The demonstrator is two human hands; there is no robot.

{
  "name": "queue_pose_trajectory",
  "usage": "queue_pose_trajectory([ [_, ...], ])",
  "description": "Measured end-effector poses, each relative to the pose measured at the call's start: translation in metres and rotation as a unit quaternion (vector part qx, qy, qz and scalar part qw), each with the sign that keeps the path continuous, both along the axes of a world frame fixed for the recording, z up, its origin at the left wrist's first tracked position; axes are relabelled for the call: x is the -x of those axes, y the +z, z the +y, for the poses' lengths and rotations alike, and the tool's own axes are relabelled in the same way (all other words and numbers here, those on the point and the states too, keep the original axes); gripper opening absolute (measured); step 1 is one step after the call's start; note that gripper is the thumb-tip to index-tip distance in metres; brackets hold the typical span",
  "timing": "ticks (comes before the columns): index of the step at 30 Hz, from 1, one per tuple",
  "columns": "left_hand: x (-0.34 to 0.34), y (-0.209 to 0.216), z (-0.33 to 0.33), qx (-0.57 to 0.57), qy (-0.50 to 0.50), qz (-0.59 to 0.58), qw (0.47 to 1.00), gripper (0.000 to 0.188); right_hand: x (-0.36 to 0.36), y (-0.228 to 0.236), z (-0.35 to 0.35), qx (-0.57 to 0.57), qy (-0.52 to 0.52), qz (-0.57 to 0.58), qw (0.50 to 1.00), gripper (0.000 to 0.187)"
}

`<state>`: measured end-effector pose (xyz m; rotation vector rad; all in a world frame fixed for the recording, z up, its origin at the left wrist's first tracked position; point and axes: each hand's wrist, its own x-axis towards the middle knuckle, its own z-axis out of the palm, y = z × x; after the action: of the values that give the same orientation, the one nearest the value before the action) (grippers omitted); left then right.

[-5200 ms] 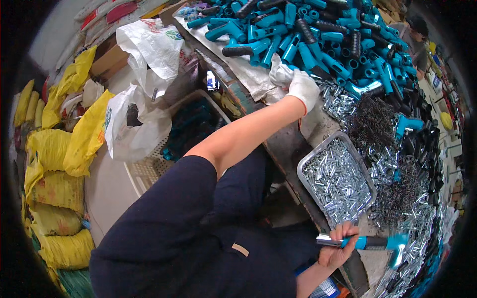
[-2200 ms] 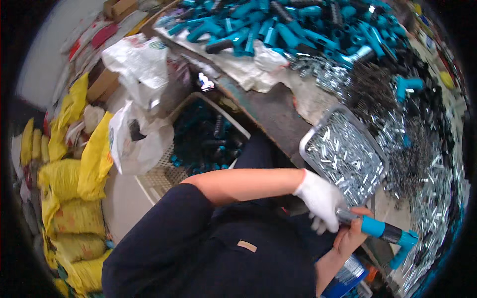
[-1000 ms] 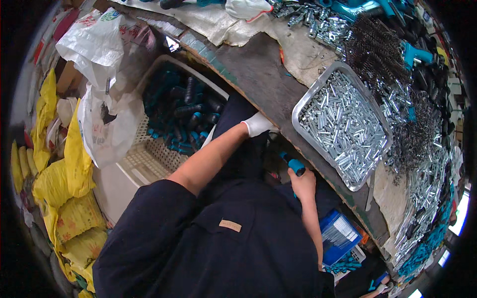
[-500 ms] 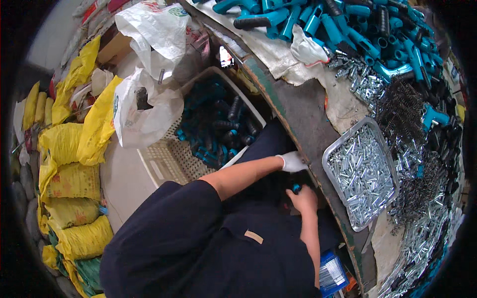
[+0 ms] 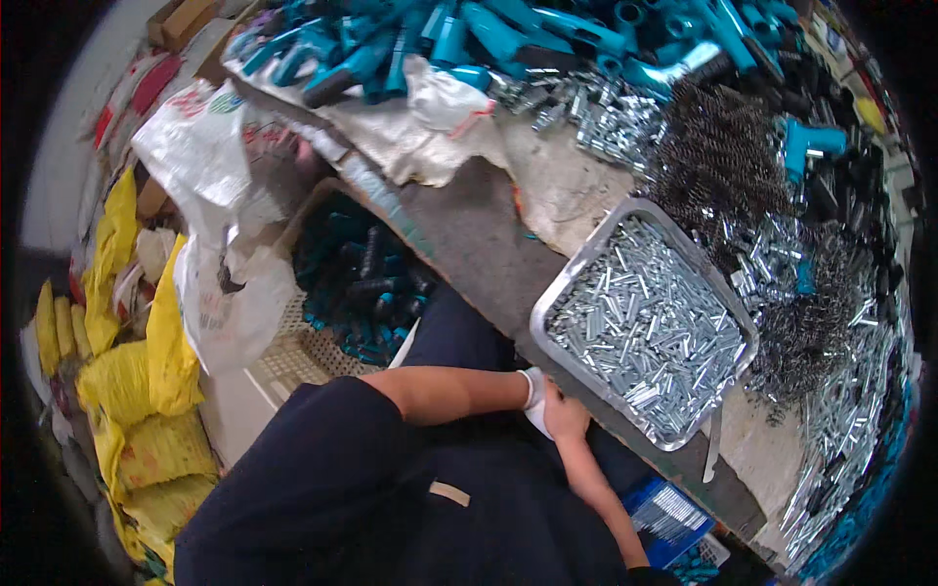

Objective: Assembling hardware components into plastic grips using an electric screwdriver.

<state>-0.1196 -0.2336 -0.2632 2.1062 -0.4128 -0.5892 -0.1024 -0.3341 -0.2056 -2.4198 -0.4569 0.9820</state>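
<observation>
I am in a small-parts assembly workshop, judging by my worn desk (image 5: 469,244) heaped with teal handles (image 5: 479,29), dark springs (image 5: 718,161) and metal pins (image 5: 650,332), with a parts crate (image 5: 293,344) and yellow sacks (image 5: 161,449) alongside.

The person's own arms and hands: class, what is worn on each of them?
The left hand wears a white glove; the right hand is ungloved. The dark navy left sleeve ends near the elbow, leaving that forearm bare.
</observation>
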Motion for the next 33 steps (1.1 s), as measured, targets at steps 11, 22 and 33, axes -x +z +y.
queue_pose_trajectory([
  [11, 0.001, 0.008, -0.008, 0.011, -0.029, 0.037, 0.999, 0.044, -0.01, -0.014, 0.003, 0.003, -0.021, 0.059, 0.998, 0.056],
  [22, -0.002, 0.09, 0.016, -0.023, -0.016, -0.049, 0.998, 0.04, -0.017, -0.014, -0.008, -0.055, -0.055, 0.084, 0.993, 0.052],
  [33, 0.077, 0.264, 0.076, 0.038, 0.219, -0.243, 0.944, 0.04, 0.005, -0.01, -0.024, -0.346, -0.157, 0.321, 0.868, 0.047],
])
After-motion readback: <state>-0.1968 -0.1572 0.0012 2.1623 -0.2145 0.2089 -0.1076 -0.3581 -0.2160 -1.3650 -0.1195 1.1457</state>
